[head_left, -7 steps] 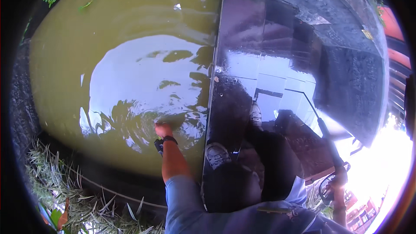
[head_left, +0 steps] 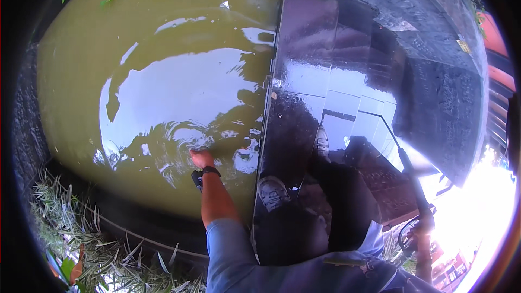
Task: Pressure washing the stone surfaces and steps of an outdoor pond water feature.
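My left hand (head_left: 202, 158) is low over the murky green pond water (head_left: 76, 103), at the middle of spreading ripples. Its fingers look curled together; whatever they hold, if anything, is hidden. A dark band (head_left: 211, 171) with a small black device (head_left: 197, 180) is strapped round that wrist. At the lower right, my right hand (head_left: 420, 233) is closed round the rear part of a long black wand (head_left: 413, 179). The wand points up and left over the wet tiles and ends in a thin bent tip. Glare partly washes out this hand.
A straight stone edge (head_left: 269, 76) parts the pond from wet, dark tiles (head_left: 304, 38). My shoes (head_left: 273, 192) stand on the tiles beside this edge. A dark stone block (head_left: 442, 97) rises at the right. Striped-leaf plants (head_left: 103, 244) line the pond's lower left.
My left hand has shifted slightly up and left. The ripples and bright reflections on the water have changed shape. The right hand keeps its hold on the wand.
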`<state>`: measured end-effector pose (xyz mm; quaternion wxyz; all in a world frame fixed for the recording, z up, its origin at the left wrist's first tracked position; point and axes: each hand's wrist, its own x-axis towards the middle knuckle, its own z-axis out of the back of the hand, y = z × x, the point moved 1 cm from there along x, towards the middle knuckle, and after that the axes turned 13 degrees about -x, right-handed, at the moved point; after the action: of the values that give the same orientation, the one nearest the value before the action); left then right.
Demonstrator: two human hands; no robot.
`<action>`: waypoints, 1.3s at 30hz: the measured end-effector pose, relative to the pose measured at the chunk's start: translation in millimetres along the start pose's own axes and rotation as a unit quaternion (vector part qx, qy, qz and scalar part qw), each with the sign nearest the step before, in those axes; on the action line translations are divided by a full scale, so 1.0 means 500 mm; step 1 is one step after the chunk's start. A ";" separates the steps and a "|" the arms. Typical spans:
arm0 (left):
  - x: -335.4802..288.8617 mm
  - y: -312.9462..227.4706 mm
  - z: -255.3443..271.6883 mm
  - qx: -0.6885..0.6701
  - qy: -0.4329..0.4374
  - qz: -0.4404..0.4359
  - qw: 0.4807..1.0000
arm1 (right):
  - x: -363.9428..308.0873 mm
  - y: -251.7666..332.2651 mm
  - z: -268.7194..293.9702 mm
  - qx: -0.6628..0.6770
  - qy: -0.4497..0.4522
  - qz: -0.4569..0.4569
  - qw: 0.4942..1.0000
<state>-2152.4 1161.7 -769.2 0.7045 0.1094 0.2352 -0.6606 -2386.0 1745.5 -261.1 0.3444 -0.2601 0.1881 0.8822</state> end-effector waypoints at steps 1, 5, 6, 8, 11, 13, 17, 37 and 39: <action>0.012 0.001 0.026 0.165 0.024 -0.120 0.979 | -0.001 0.001 -0.005 0.007 0.007 0.002 1.000; 0.037 0.001 0.048 0.170 -0.047 -0.166 0.970 | -0.003 0.006 -0.015 0.013 0.018 0.002 1.000; 0.041 0.004 0.040 0.088 -0.092 -0.132 0.983 | -0.005 0.005 -0.013 0.013 0.016 0.001 1.000; 0.087 0.031 0.052 0.292 -0.054 -0.231 0.927 | 0.001 0.009 -0.010 0.015 0.023 0.007 1.000; 0.130 0.046 0.039 0.537 0.099 -0.305 0.780 | 0.004 0.008 -0.021 0.020 0.027 0.012 0.999; 0.150 0.037 0.080 0.473 0.108 -0.355 0.799 | 0.003 0.013 -0.032 0.035 0.037 0.014 0.999; -0.035 -0.216 0.052 -0.168 0.207 -0.313 0.912 | -0.008 0.011 -0.023 0.010 0.008 0.009 1.000; -0.016 -0.730 0.046 -0.214 -0.078 -0.506 0.832 | -0.031 -0.016 -0.003 0.042 0.008 0.004 0.999; -0.005 -0.768 0.008 -0.163 -0.171 -0.577 0.782 | -0.030 -0.033 0.003 0.048 0.004 0.002 0.999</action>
<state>-2528.7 1122.2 -704.6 0.2281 -0.2779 0.2338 -0.9034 -2365.5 1749.8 -253.5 0.3534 -0.2468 0.2320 0.8720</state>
